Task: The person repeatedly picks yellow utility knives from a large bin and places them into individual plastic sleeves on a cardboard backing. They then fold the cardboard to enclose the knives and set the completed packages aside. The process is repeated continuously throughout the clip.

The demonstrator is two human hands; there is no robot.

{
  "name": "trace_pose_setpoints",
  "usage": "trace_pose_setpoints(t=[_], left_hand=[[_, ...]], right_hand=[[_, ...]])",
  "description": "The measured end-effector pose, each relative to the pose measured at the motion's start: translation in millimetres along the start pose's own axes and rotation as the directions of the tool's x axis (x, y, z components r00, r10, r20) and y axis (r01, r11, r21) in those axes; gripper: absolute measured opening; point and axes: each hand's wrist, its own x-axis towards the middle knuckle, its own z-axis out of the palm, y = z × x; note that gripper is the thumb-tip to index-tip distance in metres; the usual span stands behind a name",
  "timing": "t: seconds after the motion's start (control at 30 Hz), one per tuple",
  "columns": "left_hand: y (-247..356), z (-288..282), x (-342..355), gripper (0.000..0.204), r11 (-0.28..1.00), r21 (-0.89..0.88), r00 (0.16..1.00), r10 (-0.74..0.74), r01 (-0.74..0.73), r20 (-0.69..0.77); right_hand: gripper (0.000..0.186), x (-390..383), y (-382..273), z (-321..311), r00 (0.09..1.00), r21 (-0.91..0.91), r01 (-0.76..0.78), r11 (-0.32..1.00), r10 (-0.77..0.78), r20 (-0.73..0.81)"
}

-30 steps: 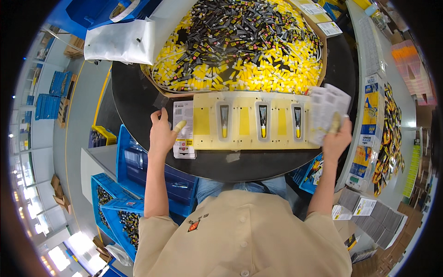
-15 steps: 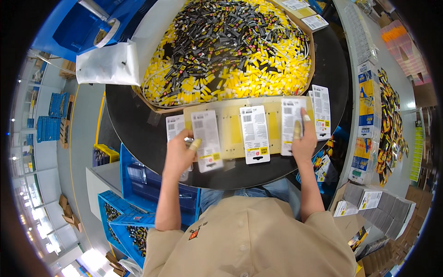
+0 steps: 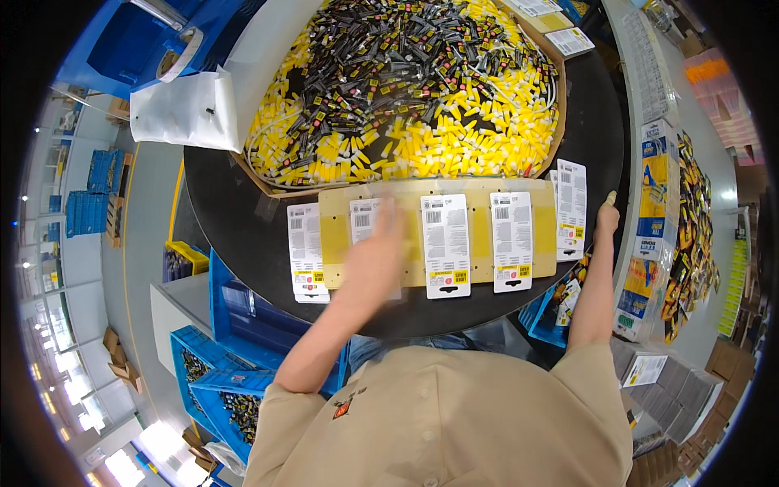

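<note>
My left hand [image 3: 376, 261] is smeared by motion over a white printed blister card [image 3: 362, 214] on the left of a yellow board [image 3: 481, 243]. It hides most of that card. Further right on the board lie a middle card [image 3: 446, 243] and a right card [image 3: 511, 235], each with a dark hanging slot at its near end. My right hand [image 3: 607, 217] is at the right rim of the black round table [image 3: 596, 122], a yellow cover on one fingertip. Its other fingers are hidden. More cards flank the board, a left stack [image 3: 305, 247] and a right stack [image 3: 571, 207].
Beyond the board, a low-walled tray [image 3: 284, 194] holds a heap of black tubes [image 3: 365, 73] and yellow-and-white caps [image 3: 503, 138]. A tape roll [image 3: 180, 55] and plastic sheet [image 3: 185, 112] hang at the far left. Blue bins [image 3: 235, 381] stand lower left; stacked cartons [image 3: 669, 377] lower right.
My right hand has left the right card and moved out to the table's right rim. The left card now lies on the board, and my left hand has moved right across it.
</note>
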Motion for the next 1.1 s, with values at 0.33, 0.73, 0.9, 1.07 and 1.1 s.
trace_pose_setpoints(t=[0.33, 0.73, 0.9, 1.07, 1.1], left_hand=[[-23.3, 9.9, -6.8, 0.062, 0.997, 0.029, 0.994, 0.068, -0.071, 0.085], [-17.2, -15.3, -20.2, 0.061, 0.720, -0.689, 0.944, -0.166, -0.081, -0.285], [15.7, 35.1, -41.4, 0.024, 0.558, -0.826, 0.995, 0.009, 0.079, 0.101], [17.6, 50.8, -63.8, 0.021, 0.387, -0.896, 0.976, -0.075, 0.217, 0.204], [10.0, 48.2, -67.5, 0.019, 0.432, -0.856, 0.959, -0.130, 0.285, 0.253]], right_hand=[[0.064, -125.9, 88.2, 21.0, 0.974, 0.263, 0.198, 0.944, -0.158, -0.164], [0.027, -330.2, 55.5, -86.6, 0.669, 0.700, 0.067, 0.711, -0.552, 0.497], [0.037, -200.1, 25.3, -51.5, 0.697, 0.050, 0.682, 0.729, -0.628, -0.345], [0.055, -133.9, 33.2, -7.3, 0.998, 0.378, 0.058, 0.924, -0.046, -0.042], [0.057, -139.5, 40.7, -2.5, 0.996, 0.477, 0.081, 0.875, -0.060, -0.060]])
